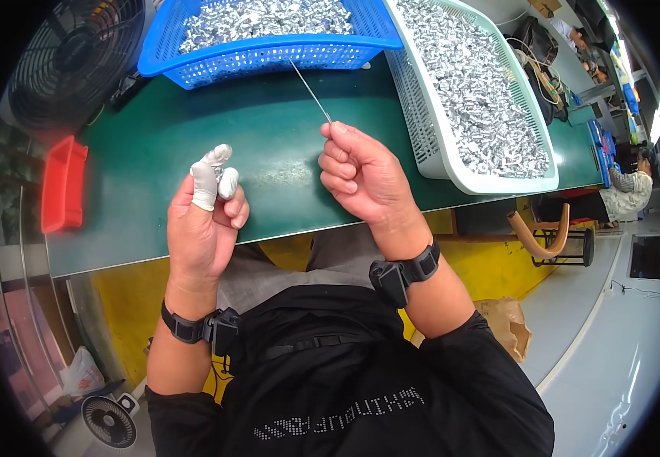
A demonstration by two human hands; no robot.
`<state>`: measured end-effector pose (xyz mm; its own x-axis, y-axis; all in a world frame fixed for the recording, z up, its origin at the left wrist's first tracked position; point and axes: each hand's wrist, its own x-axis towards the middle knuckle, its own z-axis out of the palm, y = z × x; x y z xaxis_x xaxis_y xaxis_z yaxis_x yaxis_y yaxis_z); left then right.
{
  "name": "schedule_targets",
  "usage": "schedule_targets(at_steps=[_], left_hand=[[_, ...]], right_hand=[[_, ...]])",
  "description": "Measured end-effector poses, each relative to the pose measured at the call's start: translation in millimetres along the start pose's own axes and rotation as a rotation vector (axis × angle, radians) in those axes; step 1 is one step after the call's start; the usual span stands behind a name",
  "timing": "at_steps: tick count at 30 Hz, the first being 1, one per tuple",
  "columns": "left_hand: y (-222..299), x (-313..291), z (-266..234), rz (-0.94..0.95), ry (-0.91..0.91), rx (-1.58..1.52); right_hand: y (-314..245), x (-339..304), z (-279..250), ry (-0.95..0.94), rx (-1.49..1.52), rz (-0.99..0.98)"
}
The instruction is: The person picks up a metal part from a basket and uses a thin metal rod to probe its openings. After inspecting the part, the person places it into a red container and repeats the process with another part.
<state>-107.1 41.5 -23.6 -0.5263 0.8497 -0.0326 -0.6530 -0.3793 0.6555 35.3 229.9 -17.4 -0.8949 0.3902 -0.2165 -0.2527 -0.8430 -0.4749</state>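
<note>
My right hand (364,171) is closed in a pinch round the lower end of a thin metal rod (311,90). The rod slants up and left, its far tip in front of the blue basket (269,47). White finger covers sit on the thumb and some fingers of my left hand (208,209). Those covered fingertips curl together over the green table (269,126); a small greyish bit shows between them, too small to name. Silvery metal parts (269,17) are heaped in the blue basket. More small metal parts (475,84) fill the pale green basket (414,126) on the right.
A red tray (63,185) lies at the table's left end, below a large black fan (79,53). A smaller fan (109,420) stands low at left. Past the pale basket are cables (547,80), a chair (547,236) and a seated person (631,190). A paper bag (506,327) is on the floor.
</note>
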Motion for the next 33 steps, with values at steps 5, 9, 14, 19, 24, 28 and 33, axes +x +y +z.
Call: schedule_targets(at_steps=[5,9,14,19,24,28,33], left_hand=[[3,5,13,0.067,0.114,0.101],[3,13,7,0.146,0.137,0.278],[3,18,2,0.183,0.168,0.365],[-1,13,6,0.206,0.162,0.377],[-1,13,3,0.222,0.155,0.385],[-1,13,2,0.250,0.123,0.350],[-1,14,-3,0.256,0.095,0.334]], right_hand=[[-4,-1,17,0.122,-0.437,-0.117],[3,-6,18,0.279,-0.977,-0.343],[19,-11,14,0.263,-1.085,-0.459],[22,-19,15,0.263,-1.127,-0.503],[19,-19,16,0.250,-1.110,-0.494],[14,-17,12,0.262,-1.121,-0.490],[15,-15,11,0.238,-1.096,-0.492]])
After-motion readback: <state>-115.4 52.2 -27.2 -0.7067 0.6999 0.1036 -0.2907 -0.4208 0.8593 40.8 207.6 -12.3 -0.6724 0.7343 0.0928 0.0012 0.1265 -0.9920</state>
